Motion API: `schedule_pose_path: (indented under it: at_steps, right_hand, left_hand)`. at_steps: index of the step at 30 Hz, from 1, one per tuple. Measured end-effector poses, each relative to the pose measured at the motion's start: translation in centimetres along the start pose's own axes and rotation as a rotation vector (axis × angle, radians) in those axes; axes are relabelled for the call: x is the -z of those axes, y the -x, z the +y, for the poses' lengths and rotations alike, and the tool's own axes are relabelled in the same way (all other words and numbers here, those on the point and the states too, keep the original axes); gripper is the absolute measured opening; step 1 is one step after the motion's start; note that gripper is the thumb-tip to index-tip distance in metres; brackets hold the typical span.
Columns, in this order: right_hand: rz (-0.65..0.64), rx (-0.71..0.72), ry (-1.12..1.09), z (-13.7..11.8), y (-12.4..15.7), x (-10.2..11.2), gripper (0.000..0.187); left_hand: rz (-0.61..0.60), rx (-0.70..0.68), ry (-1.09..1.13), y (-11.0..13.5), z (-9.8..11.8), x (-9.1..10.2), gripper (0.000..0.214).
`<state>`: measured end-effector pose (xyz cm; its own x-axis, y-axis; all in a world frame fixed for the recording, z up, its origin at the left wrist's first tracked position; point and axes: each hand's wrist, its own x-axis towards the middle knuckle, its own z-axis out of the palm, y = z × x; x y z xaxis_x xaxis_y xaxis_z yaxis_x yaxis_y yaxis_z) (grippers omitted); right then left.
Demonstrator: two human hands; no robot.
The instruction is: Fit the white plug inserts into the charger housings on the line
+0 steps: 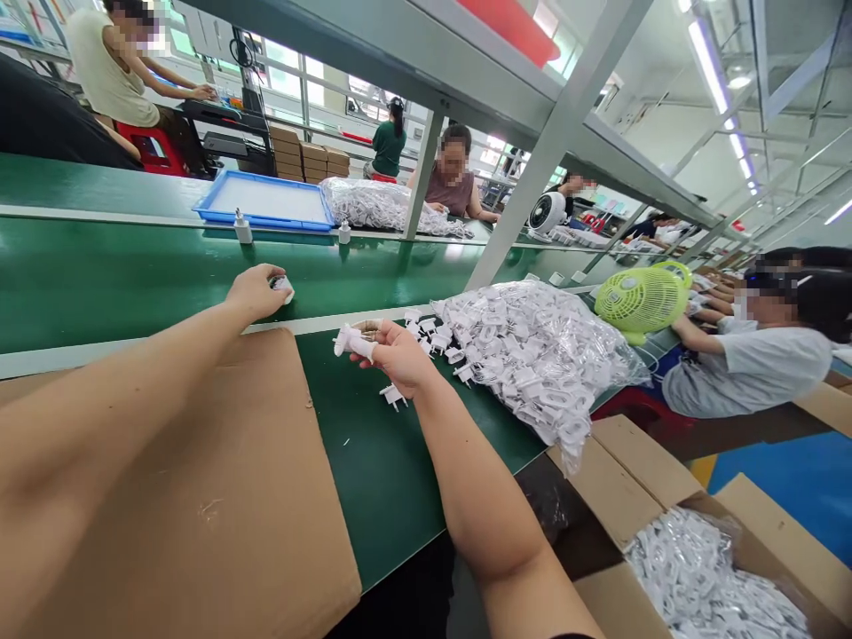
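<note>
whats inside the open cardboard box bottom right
A clear plastic bag of small white plug parts fills the cardboard box. Only the top layer shows; anything deeper, and the box floor, is covered.

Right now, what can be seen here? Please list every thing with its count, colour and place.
small plug part: one, white, left grip
longer plug part: one, white, right grip
bag of plug parts: one, clear, right on table
loose plug parts: several, white, beside bag
cardboard sheet: one, brown, near table
conveyor belt: one, green, beyond table
tray: one, blue, past belt
desk fan: one, lime green, right
cardboard box: one, brown, lower right
co-workers: several, along the line
left hand: one, bare, over belt
right hand: one, bare, above table
</note>
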<state>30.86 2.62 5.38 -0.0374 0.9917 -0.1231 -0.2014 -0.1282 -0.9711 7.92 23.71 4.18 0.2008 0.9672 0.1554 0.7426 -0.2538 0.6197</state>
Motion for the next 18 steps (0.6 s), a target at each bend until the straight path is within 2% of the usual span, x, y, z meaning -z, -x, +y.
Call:
schedule_pose_path:
  at_steps: [3, 5, 7, 10, 12, 14, 16, 18]
  right_hand:
    - [-0.084, -0.022, -0.109, -0.6, 0.6, -0.1, 0.038]
    - [-0.125, -0.019, -0.152, -0.8, 1.1, -0.3, 0.040]
    - [-0.149, 0.009, -0.160, -0.9, 1.5, -0.7, 0.038]
    - [-0.151, 0.099, -0.040, -0.7, 2.0, -1.5, 0.029]
    - [-0.148, 0.173, 0.111, -0.1, 2.2, -2.3, 0.033]
    - [-0.157, 0.244, 0.248, 0.7, 2.4, -3.1, 0.041]
    - [-0.154, 0.304, 0.353, 1.6, 2.7, -3.8, 0.052]
    - [-0.108, 0.363, 0.471, 2.2, 3.1, -4.2, 0.048]
  left_hand:
    - [-0.071, -0.087, 0.040, 3.5, 0.6, 1.3, 0.077]
    - [-0.139, -0.171, 0.050, 7.3, 1.1, 2.2, 0.078]
    - [-0.194, -0.187, 0.065, 11.7, 1.6, 2.8, 0.073]
    - [-0.258, -0.191, 0.147, 17.9, 1.5, 2.8, 0.070]
    - [-0.301, -0.195, 0.210, 21.0, 1.0, 2.4, 0.067]
    - [-0.337, -0.187, 0.291, 23.1, 0.1, 1.8, 0.066]
    - [-0.314, -0.195, 0.357, 24.2, -0.7, 1.2, 0.071]
    - [-0.251, -0.198, 0.382, 24.8, -1.4, 0.7, 0.071]
